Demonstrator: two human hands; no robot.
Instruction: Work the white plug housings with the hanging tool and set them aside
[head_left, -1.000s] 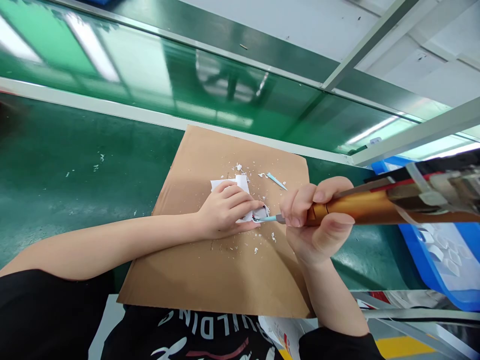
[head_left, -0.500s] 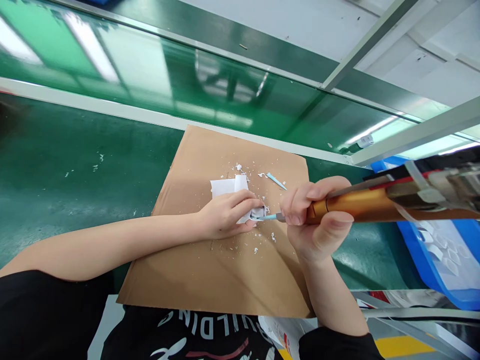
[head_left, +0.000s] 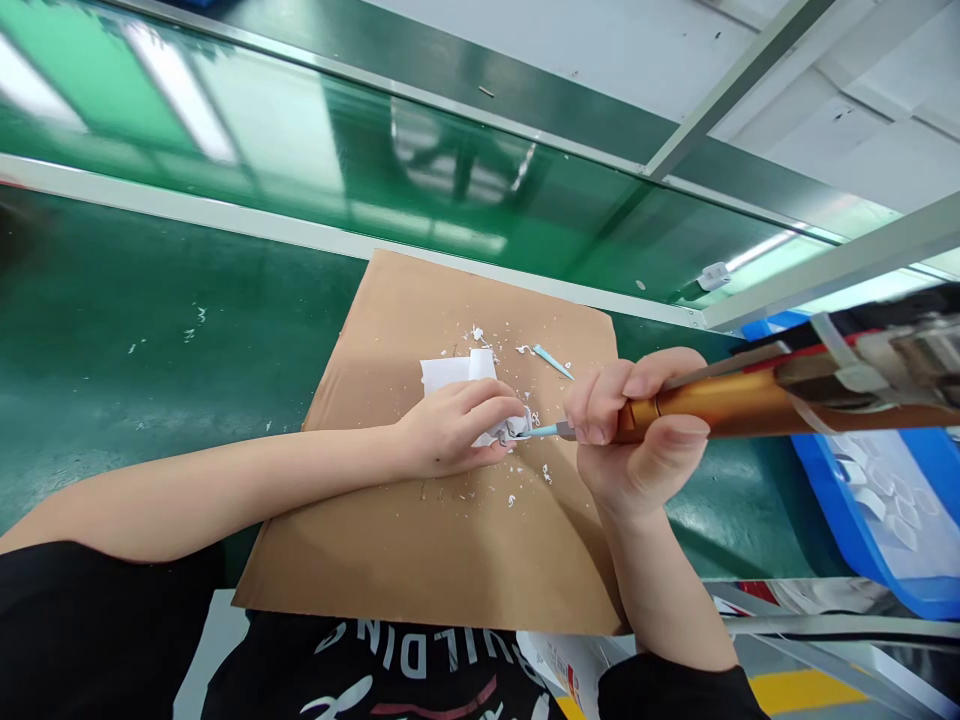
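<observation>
On the cardboard sheet (head_left: 450, 560) at the middle of the green bench (head_left: 112, 330): pinning a small white part (head_left: 517, 428) down with the left hand (head_left: 450, 432), with fingers curled and pressed together over it and over the white paper (head_left: 450, 372) beneath. Gripping a gold-handled tool (head_left: 720, 405) in the right hand (head_left: 637, 445), clenched round the handle, with the pale blue tip (head_left: 544, 431) touching the part's right edge. Judging by the white shavings (head_left: 517, 485) strewn around, well into the trimming, yet not done. Plenty of bare cardboard toward the body. To the right, under the tool's rear, a blue tray (head_left: 862, 530) near the sheet. Past the far edge, a glossy green belt (head_left: 300, 160).
</observation>
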